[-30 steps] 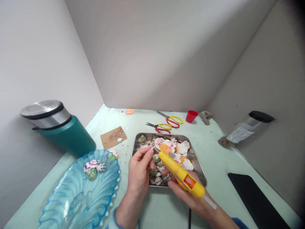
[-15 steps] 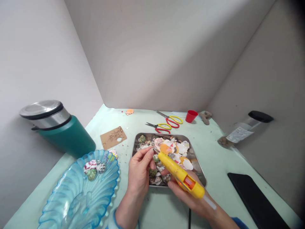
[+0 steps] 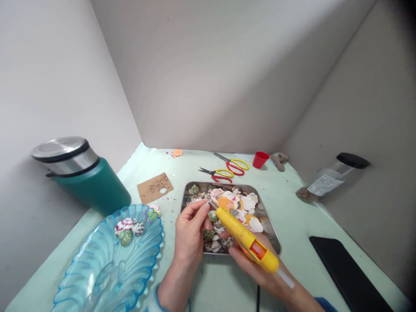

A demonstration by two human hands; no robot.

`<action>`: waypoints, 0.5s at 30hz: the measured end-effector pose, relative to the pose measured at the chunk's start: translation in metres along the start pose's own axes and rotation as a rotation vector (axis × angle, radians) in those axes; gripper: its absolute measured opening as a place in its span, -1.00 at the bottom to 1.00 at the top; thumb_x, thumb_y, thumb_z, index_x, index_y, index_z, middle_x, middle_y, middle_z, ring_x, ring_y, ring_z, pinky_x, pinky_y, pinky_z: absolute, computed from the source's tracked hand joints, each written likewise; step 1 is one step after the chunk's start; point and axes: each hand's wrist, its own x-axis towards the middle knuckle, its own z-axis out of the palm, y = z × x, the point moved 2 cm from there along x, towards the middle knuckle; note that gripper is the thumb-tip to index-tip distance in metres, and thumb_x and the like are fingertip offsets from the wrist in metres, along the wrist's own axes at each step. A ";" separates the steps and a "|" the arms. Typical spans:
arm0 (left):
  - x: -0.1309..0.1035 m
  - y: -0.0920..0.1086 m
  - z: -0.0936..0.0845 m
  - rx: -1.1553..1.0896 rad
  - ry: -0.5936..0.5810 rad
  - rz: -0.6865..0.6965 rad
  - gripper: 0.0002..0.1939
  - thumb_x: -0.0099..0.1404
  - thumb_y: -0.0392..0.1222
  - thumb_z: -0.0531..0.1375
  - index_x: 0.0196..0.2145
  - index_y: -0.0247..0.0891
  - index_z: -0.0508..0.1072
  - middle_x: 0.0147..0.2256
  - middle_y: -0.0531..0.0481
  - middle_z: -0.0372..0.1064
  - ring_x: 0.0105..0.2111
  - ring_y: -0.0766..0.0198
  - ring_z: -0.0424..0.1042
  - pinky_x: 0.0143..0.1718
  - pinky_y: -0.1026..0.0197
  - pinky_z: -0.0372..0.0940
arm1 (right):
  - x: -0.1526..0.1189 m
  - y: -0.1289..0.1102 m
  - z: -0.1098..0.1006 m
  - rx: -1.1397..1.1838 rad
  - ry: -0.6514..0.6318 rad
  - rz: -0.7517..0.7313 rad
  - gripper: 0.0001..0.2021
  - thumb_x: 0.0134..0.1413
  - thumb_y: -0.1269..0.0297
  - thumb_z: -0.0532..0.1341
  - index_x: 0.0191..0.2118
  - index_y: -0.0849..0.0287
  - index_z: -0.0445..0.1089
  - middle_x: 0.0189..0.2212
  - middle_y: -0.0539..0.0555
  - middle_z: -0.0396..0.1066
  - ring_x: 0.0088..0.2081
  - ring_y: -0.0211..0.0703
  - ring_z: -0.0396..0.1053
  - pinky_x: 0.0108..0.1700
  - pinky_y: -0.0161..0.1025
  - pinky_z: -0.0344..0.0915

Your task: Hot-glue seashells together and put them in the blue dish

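My right hand (image 3: 256, 255) grips a yellow hot glue gun (image 3: 245, 236), with a clear glue stick (image 3: 286, 278) poking out of its rear. The gun's metal nozzle (image 3: 212, 204) points up and left, right at the fingertips of my left hand (image 3: 191, 229). Thumb and forefinger of that hand are pinched together; what lies between them is too small or hidden to name. Beneath both hands is a metal tray (image 3: 274, 221) full of seashells (image 3: 227, 201), white, orange and green. A blue scalloped dish (image 3: 97, 268) to the left holds several shells (image 3: 125, 229).
A teal bottle (image 3: 94, 186) leans at the left, near a brown card (image 3: 155, 188). Two pairs of scissors (image 3: 224, 173) and a red cup (image 3: 260, 159) are behind the tray. On the right are a clear jar (image 3: 325, 184) and a black flat object (image 3: 344, 268).
Both hands and the glue gun stay almost where they were, nozzle still at the left fingertips. The view has shifted very slightly.
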 end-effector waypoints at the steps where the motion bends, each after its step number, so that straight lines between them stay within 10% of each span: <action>1: 0.000 0.000 0.000 -0.004 0.002 0.002 -0.78 0.01 -0.17 0.40 -0.38 -0.32 0.56 -0.61 0.11 0.38 -0.69 0.54 0.18 -0.61 0.43 0.07 | 0.000 0.000 -0.001 0.033 0.012 0.011 -0.79 0.14 0.30 0.18 -0.12 0.09 0.48 -0.44 0.03 0.43 -0.36 -0.11 0.43 -0.23 -0.22 0.41; 15: -0.007 -0.006 0.004 0.055 -0.191 -0.173 -0.78 0.06 -0.15 0.38 -0.35 -0.30 0.56 -0.62 0.11 0.39 -0.68 0.52 0.20 -0.58 0.41 0.09 | 0.040 -0.010 -0.002 0.828 0.288 0.351 -0.70 0.01 0.16 0.35 -0.18 0.17 0.35 -0.55 -0.09 0.34 -0.61 -0.39 0.17 -0.60 -0.42 0.15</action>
